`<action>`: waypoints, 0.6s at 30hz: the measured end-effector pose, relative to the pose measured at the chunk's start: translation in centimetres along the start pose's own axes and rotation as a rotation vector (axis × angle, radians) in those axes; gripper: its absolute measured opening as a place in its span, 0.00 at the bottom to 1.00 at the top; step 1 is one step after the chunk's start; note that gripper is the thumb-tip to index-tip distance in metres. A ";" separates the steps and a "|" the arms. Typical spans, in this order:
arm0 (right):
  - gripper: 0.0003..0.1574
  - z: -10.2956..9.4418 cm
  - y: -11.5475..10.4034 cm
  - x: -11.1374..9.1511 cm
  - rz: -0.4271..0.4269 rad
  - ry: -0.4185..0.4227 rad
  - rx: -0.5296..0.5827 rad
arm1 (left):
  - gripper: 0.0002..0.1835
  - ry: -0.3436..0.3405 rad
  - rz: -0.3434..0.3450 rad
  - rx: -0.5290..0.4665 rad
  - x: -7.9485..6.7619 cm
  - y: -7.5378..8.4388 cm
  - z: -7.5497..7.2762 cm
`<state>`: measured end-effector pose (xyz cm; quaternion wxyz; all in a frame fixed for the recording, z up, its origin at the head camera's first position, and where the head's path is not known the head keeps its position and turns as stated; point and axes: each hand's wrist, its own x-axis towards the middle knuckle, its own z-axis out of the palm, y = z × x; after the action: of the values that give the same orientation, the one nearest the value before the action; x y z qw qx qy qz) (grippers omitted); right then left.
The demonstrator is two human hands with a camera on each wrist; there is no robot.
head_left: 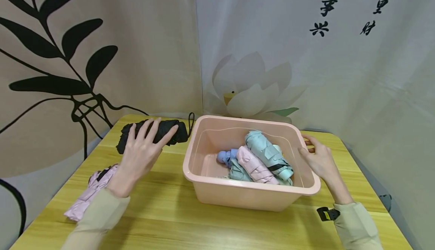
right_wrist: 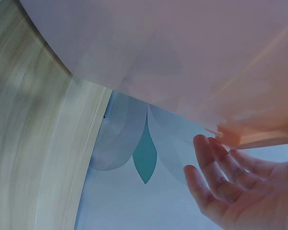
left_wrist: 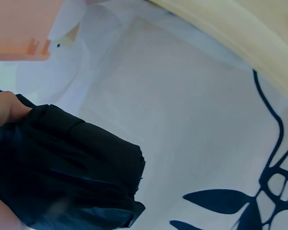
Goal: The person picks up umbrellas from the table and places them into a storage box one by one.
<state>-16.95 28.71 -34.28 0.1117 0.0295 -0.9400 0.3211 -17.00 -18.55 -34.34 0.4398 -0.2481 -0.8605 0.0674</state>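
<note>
A black folded umbrella (head_left: 173,132) with a wrist loop lies at the back left of the table. My left hand (head_left: 144,157) is over it, fingers spread across its top; in the left wrist view the thumb (left_wrist: 9,108) presses the dark fabric of the umbrella (left_wrist: 72,163). My right hand (head_left: 317,157) holds the right rim of a pink plastic tub (head_left: 238,195), thumb over the edge and loosely bent fingers (right_wrist: 216,177) beneath it. Inside the tub lie a light blue folded umbrella (head_left: 265,150), a pale pink one (head_left: 256,167) and other blue and green bundles.
A lilac folded umbrella (head_left: 90,195) lies beside my left forearm at the table's left edge. Behind the wooden table (head_left: 163,212) hangs a printed cloth (head_left: 156,53) with leaves, a lotus and black characters. A black band (head_left: 328,214) sits at my right wrist.
</note>
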 end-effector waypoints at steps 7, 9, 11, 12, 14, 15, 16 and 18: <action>0.31 0.0 0.0 0.0 -0.005 0.003 0.001 | 0.36 0.088 0.076 -0.041 2.0 0.8 0.0; 0.32 0.0 -0.1 0.0 0.002 0.000 0.001 | 0.33 0.116 0.101 -0.050 2.6 1.1 0.0; 0.32 0.0 -0.1 0.0 0.009 -0.004 0.000 | 0.31 0.140 0.130 -0.059 3.3 1.3 -0.1; 0.32 0.0 -0.1 0.0 0.011 -0.006 -0.002 | 0.31 0.152 0.143 -0.060 3.6 1.4 -0.1; 0.32 0.0 -0.1 0.0 0.011 -0.006 -0.005 | 0.31 0.172 0.168 -0.074 4.2 1.7 -0.1; 0.32 0.0 -0.1 0.0 0.008 -0.007 -0.004 | 0.31 0.178 0.181 -0.080 4.4 1.8 -0.1; 0.32 0.0 -0.1 0.0 0.009 -0.009 -0.002 | 0.32 0.183 0.193 -0.083 4.7 1.9 -0.1; 0.32 0.0 -0.1 -0.1 0.011 -0.015 0.007 | 0.32 0.194 0.215 -0.086 5.2 2.2 -0.1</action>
<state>-16.87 28.66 -34.20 0.1027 0.0273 -0.9398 0.3247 -18.70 -14.13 -31.24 0.5002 -0.3626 -0.7846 0.0530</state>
